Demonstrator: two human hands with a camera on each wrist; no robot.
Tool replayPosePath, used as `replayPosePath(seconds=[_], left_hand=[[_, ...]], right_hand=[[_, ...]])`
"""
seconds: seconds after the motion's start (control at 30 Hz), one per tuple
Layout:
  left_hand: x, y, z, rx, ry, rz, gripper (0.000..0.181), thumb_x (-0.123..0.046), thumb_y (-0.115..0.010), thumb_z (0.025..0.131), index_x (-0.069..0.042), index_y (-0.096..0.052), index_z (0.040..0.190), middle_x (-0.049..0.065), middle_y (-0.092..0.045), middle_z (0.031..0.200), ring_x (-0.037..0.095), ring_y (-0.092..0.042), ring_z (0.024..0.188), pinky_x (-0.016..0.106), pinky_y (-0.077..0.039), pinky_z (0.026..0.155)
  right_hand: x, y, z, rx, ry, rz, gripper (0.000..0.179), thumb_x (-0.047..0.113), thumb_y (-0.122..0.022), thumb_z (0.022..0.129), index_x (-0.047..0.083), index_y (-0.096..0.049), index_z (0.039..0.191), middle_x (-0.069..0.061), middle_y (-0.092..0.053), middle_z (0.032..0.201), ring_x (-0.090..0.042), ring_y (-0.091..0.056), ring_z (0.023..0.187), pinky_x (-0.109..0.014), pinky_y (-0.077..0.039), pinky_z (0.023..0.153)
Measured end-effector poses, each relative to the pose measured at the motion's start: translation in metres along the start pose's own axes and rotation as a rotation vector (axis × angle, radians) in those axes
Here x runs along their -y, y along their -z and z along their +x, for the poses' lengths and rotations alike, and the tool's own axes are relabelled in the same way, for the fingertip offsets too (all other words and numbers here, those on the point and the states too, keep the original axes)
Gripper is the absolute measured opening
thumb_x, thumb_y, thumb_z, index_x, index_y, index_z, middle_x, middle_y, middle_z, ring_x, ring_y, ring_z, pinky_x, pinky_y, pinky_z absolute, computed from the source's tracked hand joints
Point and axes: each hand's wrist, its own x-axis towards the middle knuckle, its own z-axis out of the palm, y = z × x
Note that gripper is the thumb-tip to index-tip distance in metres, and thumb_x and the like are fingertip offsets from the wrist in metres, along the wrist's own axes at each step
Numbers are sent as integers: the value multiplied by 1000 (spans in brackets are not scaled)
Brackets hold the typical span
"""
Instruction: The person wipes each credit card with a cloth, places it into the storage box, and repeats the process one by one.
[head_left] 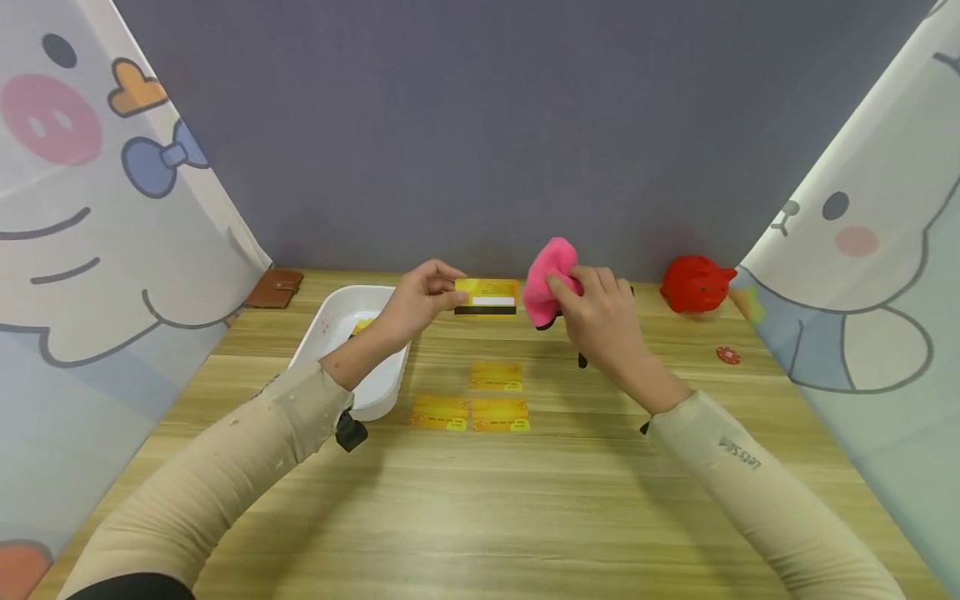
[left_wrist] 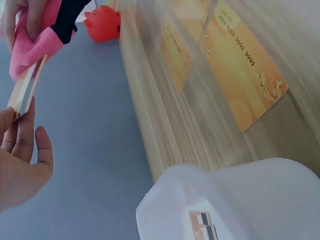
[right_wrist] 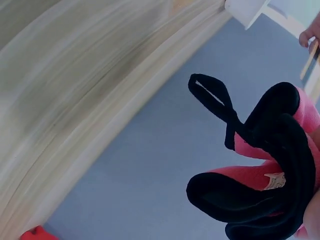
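Note:
My left hand (head_left: 420, 298) pinches a yellow bank card (head_left: 486, 287) by its left edge, raised above the table. Its back, with a black magnetic stripe and white strip, faces the head view. In my right hand (head_left: 606, 321) is a bunched pink cloth (head_left: 546, 283), gripped close to the card's right edge. Black edging and a black loop (right_wrist: 212, 92) on the cloth show in the right wrist view. Whether cloth and card touch, I cannot tell. Three yellow cards lie below: one card (head_left: 495, 377) behind, another card (head_left: 438, 413) and a third card (head_left: 500, 415) side by side in front.
A white tray (head_left: 382, 398) stands at the left, holding yellow cards (left_wrist: 202, 226). Behind it lies a brown leather wallet (head_left: 274, 288). A red piggy bank (head_left: 696, 284) and a red chip (head_left: 727, 355) are at the right. A grey panel (head_left: 525, 142) rises along the table's back edge.

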Motion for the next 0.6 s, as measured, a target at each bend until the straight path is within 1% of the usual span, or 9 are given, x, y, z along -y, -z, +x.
replayPosePath(seconds=[0.07,0.17,0.27,0.33,0.43,0.53,0.6], left_hand=[[1,2,1,-19,-4,17,29,-13,-66,98,-9,-60,126,13,-69,98,22,-56,81,33,-40,70],[2,0,3,-48,9,41,28,-13,-66,98,-10,-60,125,19,-69,102,18,-49,72,31,-36,63],[1,-6,5,-65,18,57,28,-14,-66,98,-10,-61,124,19,-71,106,17,-50,72,30,-35,61],[0,-12,7,-67,16,54,27,-14,-67,97,-9,-61,123,18,-73,105,17,-56,77,30,-38,63],[-2,-22,9,-59,6,40,25,-11,-66,98,-8,-61,121,18,-74,106,20,-65,88,28,-46,71],[-3,-31,9,-23,-1,-25,22,-2,-61,98,-2,-59,119,23,-72,110,21,-69,96,27,-51,80],[-4,-35,7,-3,-5,-67,20,3,-58,97,1,-57,117,26,-71,111,20,-69,94,27,-53,82]], right_hand=[[1,2,2,-6,-13,1,23,2,-65,91,11,-69,111,-19,-66,99,-38,-59,82,-45,-44,53],[9,6,7,-38,-8,12,22,6,-67,91,12,-70,112,-18,-67,100,-37,-61,83,-45,-46,55],[22,9,13,-59,28,27,22,9,-68,92,12,-70,114,-18,-67,102,-37,-62,85,-45,-49,58],[30,11,16,-62,47,35,21,10,-68,94,12,-70,115,-18,-67,102,-37,-62,85,-45,-51,60],[40,10,20,-54,63,43,20,10,-67,95,13,-70,115,-18,-67,103,-37,-63,85,-46,-53,63],[46,8,20,-34,75,45,20,9,-66,95,13,-70,114,-17,-67,102,-37,-63,84,-45,-53,62],[49,7,19,-18,78,48,21,10,-66,95,13,-69,115,-16,-67,102,-36,-63,85,-44,-51,62]])
